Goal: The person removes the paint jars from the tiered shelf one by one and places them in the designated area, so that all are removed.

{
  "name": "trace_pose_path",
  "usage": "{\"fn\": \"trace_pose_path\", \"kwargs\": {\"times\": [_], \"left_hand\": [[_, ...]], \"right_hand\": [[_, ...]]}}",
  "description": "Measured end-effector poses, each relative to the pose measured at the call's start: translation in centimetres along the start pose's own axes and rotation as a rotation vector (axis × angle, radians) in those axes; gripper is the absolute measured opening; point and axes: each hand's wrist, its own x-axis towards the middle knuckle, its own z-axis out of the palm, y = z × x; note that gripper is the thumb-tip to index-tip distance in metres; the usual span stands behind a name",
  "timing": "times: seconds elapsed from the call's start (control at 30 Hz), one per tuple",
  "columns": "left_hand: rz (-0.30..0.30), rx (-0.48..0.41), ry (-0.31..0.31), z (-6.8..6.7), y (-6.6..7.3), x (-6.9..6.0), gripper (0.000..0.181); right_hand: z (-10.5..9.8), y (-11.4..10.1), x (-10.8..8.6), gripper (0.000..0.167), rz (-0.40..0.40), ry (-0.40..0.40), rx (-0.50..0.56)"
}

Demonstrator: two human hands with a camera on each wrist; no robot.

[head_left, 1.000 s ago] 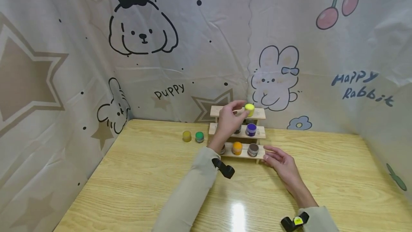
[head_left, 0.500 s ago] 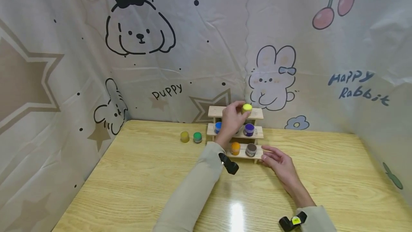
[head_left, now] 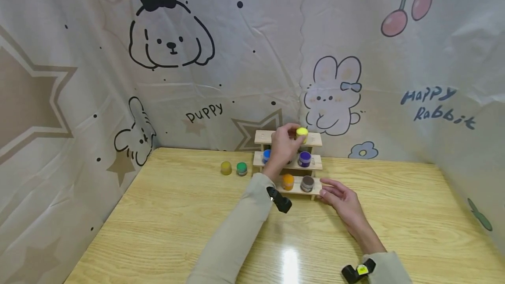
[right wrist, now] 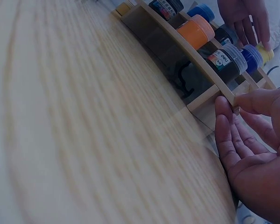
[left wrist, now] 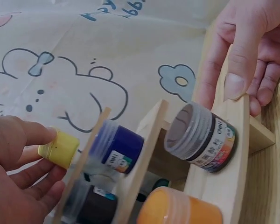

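A three-tier wooden rack (head_left: 260, 136) stands near the back of the table. At its top tier my left hand (head_left: 285, 146) pinches a small yellow paint jar (left wrist: 59, 148) between thumb and fingers. My right hand (head_left: 346, 203) grips the right end of the bottom tier, as the right wrist view also shows. On that tier sit an orange paint jar (head_left: 288, 182) and a dark brown paint jar (head_left: 307, 183). The middle tier carries a purple-blue jar (head_left: 304, 159), a blue jar (head_left: 267, 156) and a black jar (left wrist: 91, 203). My left arm hides part of the rack's left side.
Left of the rack, a dark yellow jar (head_left: 226, 168) and a green jar (head_left: 242, 169) stand on the wooden table (head_left: 177, 222). A printed curtain (head_left: 256, 78) hangs close behind the rack and along the left side.
My left hand has shifted slightly at the top tier, still holding the yellow jar, and the blue jar has come into sight. My right hand keeps its place on the rack.
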Motion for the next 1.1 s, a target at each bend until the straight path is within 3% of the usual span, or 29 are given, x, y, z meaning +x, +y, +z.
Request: {"fn": "trace_pose_path", "kwargs": {"times": [0.37, 0.7, 1.1], "left_hand": [[0.079, -0.066, -0.048, -2.9, -0.1, -0.1, 0.03], [0.083, -0.112, -0.032, -6.2, -1.1, -1.2, 0.03], [0.093, -0.246, -0.023, -9.7, -4.2, -3.1, 0.032]], "right_hand": [[-0.1, 0.1, -0.2, 0.047, -0.03, -0.003, -0.012], [0.0, 0.0, -0.2, 0.047, -0.019, 0.003, -0.026], [0.2, -0.3, -0.2, 0.049, -0.009, -0.006, -0.041]]}}
